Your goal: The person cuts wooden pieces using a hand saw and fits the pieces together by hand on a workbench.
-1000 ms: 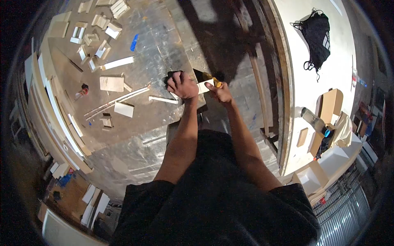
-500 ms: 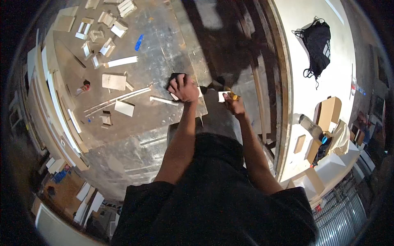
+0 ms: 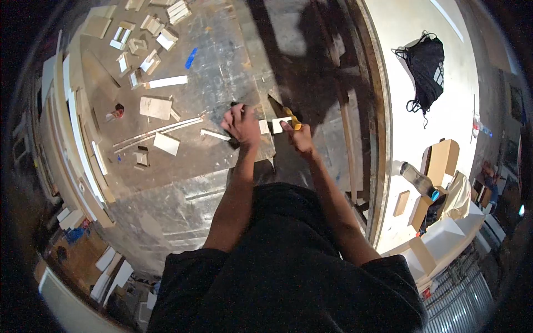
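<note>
Gripping white piece [image 3: 278, 126], yellow-handled tool [image 3: 296, 120]: right hand [image 3: 302, 140]

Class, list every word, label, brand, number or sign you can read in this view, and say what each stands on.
No text can be read anywhere.
Black cloth: a pale patch, too blurred to read as lettering.
Bottle: too small to make out any label.
Yellow-handled tool in the right hand: no legible marking.
Cardboard box: no legible print.
</note>
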A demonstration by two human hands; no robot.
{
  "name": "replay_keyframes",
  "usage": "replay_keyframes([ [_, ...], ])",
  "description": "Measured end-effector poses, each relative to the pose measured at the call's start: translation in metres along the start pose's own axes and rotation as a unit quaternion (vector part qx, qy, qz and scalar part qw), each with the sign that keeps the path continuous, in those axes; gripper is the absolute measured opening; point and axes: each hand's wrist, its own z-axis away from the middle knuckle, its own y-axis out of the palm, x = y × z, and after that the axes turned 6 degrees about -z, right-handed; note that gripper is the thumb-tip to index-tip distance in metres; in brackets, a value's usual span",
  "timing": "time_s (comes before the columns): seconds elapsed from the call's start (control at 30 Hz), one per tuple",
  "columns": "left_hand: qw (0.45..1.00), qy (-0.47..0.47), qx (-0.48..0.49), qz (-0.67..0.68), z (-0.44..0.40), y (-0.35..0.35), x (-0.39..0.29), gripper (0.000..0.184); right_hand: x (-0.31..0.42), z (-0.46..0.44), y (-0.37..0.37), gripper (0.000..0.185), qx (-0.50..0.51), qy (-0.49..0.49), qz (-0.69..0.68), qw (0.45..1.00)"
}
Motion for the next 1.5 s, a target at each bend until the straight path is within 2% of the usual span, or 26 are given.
replay_keyframes([
  [0.07,1.000,-0.015,-0.021,0.007,-0.004,-0.017,0.010,0.019,-0.001,-0.003,0.005,0.040,0.008,0.005,-0.017,1.000],
  [0.13,0.996,-0.086,-0.025,-0.015,-0.004,-0.034,0.028,0.023,0.003,-0.001,0.011,0.039,0.056,0.009,0.029,0.998],
  [0.2,0.995,-0.085,-0.049,0.000,-0.001,-0.048,0.051,0.028,-0.003,0.001,0.020,0.039,0.049,0.033,0.073,0.996],
  [0.27,0.995,-0.060,0.005,0.082,0.006,-0.056,0.071,0.028,-0.038,-0.007,0.023,0.036,0.087,-0.026,0.025,0.996],
  [0.3,0.992,-0.040,0.055,0.107,0.010,-0.057,0.078,0.034,-0.008,0.012,0.033,0.034,0.100,0.026,0.015,0.995],
  [0.33,0.992,-0.044,0.053,0.105,0.008,-0.065,0.074,0.034,0.004,0.020,0.038,0.034,0.104,0.026,0.017,0.994],
  [0.4,0.977,0.055,0.161,0.129,-0.004,-0.089,0.048,0.048,0.015,0.030,0.043,0.031,0.084,0.061,0.005,0.995],
  [0.5,0.949,0.128,0.267,0.109,-0.010,-0.084,0.032,0.069,0.004,0.027,0.025,0.029,0.057,0.045,0.003,0.997],
  [0.53,0.943,0.159,0.269,0.111,-0.009,-0.079,0.032,0.067,-0.001,0.028,0.014,0.029,0.035,0.043,0.015,0.998],
  [0.6,0.937,0.168,0.286,0.108,-0.006,-0.068,0.035,0.061,-0.021,0.029,-0.010,0.029,0.023,0.015,0.002,1.000],
  [0.63,0.941,0.172,0.265,0.125,-0.007,-0.067,0.037,0.052,-0.020,0.033,-0.014,0.029,0.007,-0.008,-0.016,1.000],
  [0.67,0.942,0.170,0.261,0.124,-0.006,-0.067,0.039,0.052,-0.019,0.038,-0.020,0.029,0.011,-0.010,-0.014,1.000],
  [0.73,0.931,0.122,0.309,0.151,-0.004,-0.060,0.046,0.047,0.003,0.057,-0.019,0.030,-0.036,0.035,0.087,0.995],
  [0.8,0.933,0.119,0.279,0.192,-0.005,-0.063,0.054,0.041,0.005,0.067,-0.007,0.030,-0.042,0.005,0.083,0.996],
  [0.87,0.925,0.031,0.200,0.322,-0.005,-0.073,0.057,0.040,0.000,0.070,0.005,0.028,-0.087,-0.112,0.120,0.983],
  [0.9,0.920,0.004,0.190,0.342,-0.008,-0.086,0.061,0.040,0.004,0.073,0.008,0.023,-0.101,-0.106,0.200,0.969],
  [0.93,0.915,-0.024,0.179,0.360,-0.010,-0.099,0.070,0.041,0.000,0.073,0.013,0.023,-0.101,-0.109,0.203,0.968],
  [1.0,0.913,-0.052,0.196,0.355,-0.011,-0.116,0.097,0.043,-0.012,0.068,0.035,0.021,-0.090,-0.202,0.168,0.961],
  [1.07,0.964,0.038,0.145,0.220,0.001,-0.115,0.138,0.043,0.020,0.087,0.074,0.021,-0.064,-0.189,0.164,0.966],
  [1.1,0.969,0.051,0.130,0.205,0.003,-0.119,0.155,0.043,0.035,0.095,0.095,0.021,-0.048,-0.176,0.160,0.970],
  [1.2,0.968,0.065,0.156,0.187,0.010,-0.121,0.199,0.046,0.039,0.099,0.135,0.019,-0.040,-0.164,0.165,0.972],
  [1.33,0.970,0.064,0.199,0.127,0.004,-0.139,0.211,0.054,0.006,0.085,0.155,0.018,-0.031,-0.165,0.173,0.970],
  [1.4,0.970,0.054,0.170,0.163,0.000,-0.151,0.212,0.064,0.007,0.089,0.176,0.022,-0.059,-0.276,0.300,0.911],
  [1.43,0.949,0.086,0.183,0.242,-0.002,-0.156,0.216,0.070,0.011,0.094,0.187,0.022,-0.058,-0.278,0.304,0.909],
  [1.5,0.885,0.067,0.237,0.394,-0.007,-0.154,0.211,0.065,0.017,0.105,0.206,0.020,-0.027,-0.323,0.272,0.906],
])
